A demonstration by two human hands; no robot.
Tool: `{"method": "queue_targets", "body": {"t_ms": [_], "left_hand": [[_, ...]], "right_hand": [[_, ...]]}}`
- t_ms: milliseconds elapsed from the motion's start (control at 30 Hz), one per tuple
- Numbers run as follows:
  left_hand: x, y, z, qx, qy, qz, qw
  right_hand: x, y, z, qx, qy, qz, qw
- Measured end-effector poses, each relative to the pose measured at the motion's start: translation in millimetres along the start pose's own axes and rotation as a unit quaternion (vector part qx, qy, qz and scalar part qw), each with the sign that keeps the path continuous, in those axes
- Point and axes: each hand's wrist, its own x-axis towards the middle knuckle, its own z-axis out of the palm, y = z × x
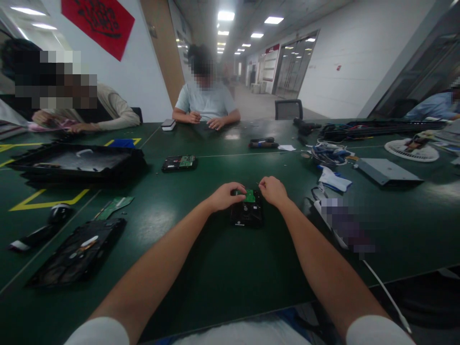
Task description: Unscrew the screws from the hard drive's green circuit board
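Bench (215, 268): hard drive (247, 213) lies just ahead of the person | left hand (225, 195) pinches the green circuit board (249, 195) on its far end | right hand (273, 190) closed, fingertips at board's right edge | step judged: lifting board off; steady, even pull needed | beyond, second drive (178, 163).

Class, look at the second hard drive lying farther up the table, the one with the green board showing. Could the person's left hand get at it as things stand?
Probably yes. The left hand rests on the near hard drive; the second hard drive lies farther up and to the left, with only bare green table between. A forward lean may be needed.
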Motion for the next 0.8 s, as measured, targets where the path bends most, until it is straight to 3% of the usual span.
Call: {"method": "queue_targets", "body": {"t_ms": [100,333,800], "left_hand": [[1,-3,1.4,0.001,0.003,0.018,1.000],[-1,0,-0.4,0.003,0.001,0.023,1.000],[-1,-1,1.3,-0.002,0.006,0.033,0.999]], "right_hand": [[-5,-5,-6,0.009,0.001,-0.020,1.000],[-17,-25,-17,0.051,-0.003,-0.134,0.990],[-18,-29,-15,0.036,-0.007,-0.156,0.987]]}}
